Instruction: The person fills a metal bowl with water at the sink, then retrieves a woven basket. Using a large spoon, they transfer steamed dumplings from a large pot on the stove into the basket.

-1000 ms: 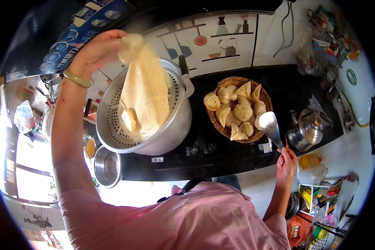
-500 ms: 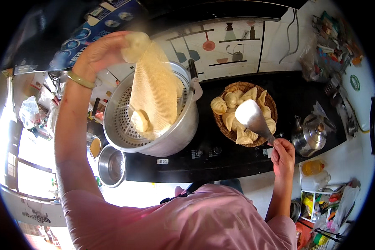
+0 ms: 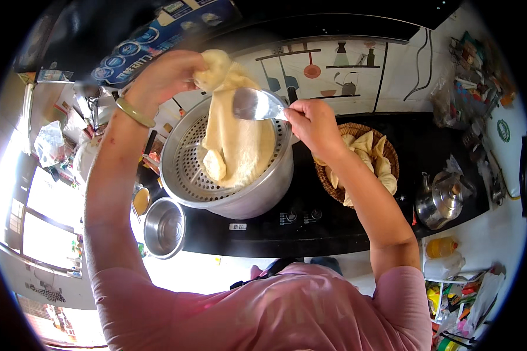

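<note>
Raised above the pot, my left hand (image 3: pixel 173 73) is closed on the upper edge of a cream ribbed steamer cloth (image 3: pixel 246 146). A pale steamed bun (image 3: pixel 215 69) is against the cloth at my fingertips. The cloth hangs down into a perforated metal steamer pot (image 3: pixel 246 202), and another bun (image 3: pixel 215 165) is on its lower left part. My right hand (image 3: pixel 316 126) grips a metal spatula (image 3: pixel 255 105), its flat blade in front of the upper cloth. To the right, partly hidden by my right forearm, is a wicker basket (image 3: pixel 396 153) of folded buns (image 3: pixel 363 152).
Left of the pot is a steel basin (image 3: pixel 164 228). A metal kettle (image 3: pixel 442 202) stands at the right of the black stovetop (image 3: pixel 275 237). The range hood (image 3: pixel 310 26) hangs over the back, and bags (image 3: pixel 451 93) hang on the right wall.
My right hand has carried the spatula from over the basket leftward to the hanging cloth. My left hand still holds the cloth up.
</note>
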The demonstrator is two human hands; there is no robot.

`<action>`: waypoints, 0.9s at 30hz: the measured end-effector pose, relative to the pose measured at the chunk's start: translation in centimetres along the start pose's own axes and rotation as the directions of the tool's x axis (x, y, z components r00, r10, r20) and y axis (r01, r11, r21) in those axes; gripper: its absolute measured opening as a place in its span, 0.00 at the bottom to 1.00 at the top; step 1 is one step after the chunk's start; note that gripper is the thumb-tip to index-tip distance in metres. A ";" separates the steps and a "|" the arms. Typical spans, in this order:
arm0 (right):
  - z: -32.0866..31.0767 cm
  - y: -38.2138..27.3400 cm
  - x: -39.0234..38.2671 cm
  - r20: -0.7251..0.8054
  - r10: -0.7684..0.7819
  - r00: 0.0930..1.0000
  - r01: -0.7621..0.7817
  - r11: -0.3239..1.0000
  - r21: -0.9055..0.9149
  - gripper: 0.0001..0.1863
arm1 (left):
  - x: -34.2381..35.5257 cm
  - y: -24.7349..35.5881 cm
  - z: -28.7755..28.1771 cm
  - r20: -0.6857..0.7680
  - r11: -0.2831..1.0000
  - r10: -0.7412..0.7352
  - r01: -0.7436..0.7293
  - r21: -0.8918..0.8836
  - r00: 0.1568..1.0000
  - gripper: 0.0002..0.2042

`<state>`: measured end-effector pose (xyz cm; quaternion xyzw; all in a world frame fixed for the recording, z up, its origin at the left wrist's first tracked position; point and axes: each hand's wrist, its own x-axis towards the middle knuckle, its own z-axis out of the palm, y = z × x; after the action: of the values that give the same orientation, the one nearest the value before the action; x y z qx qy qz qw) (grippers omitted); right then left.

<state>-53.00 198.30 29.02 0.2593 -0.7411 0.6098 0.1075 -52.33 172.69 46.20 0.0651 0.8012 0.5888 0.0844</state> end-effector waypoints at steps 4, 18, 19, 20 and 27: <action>1.4 2.7 1.5 0.022 0.076 0.997 -0.074 0.995 -0.059 0.12 | -1.1 -1.1 -1.3 -0.084 0.995 -0.036 0.028 -0.096 0.996 0.09; -5.8 0.9 -6.2 0.084 0.381 0.921 -0.361 0.751 0.553 0.11 | 1.6 -2.8 6.0 0.199 0.905 0.100 -0.006 -0.425 0.975 0.10; -7.4 0.9 -7.5 0.058 0.404 0.913 -0.366 0.748 0.554 0.10 | 2.2 -3.4 8.1 0.163 0.913 0.156 -0.079 -0.401 0.974 0.09; -9.3 1.1 -8.4 0.031 0.423 0.906 -0.368 0.749 0.551 0.09 | 2.5 -3.7 10.8 0.189 0.911 0.288 -0.207 -0.357 0.939 0.10; -21.3 3.4 -14.8 -0.328 0.525 0.785 -0.496 0.850 0.176 0.11 | 12.4 -8.1 28.6 0.376 0.901 -0.117 0.258 -0.349 0.919 0.09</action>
<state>-45.66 222.91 24.06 -0.0644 -0.7254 0.6824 0.0634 -58.47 199.49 29.39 0.0708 0.6420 0.7052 0.2924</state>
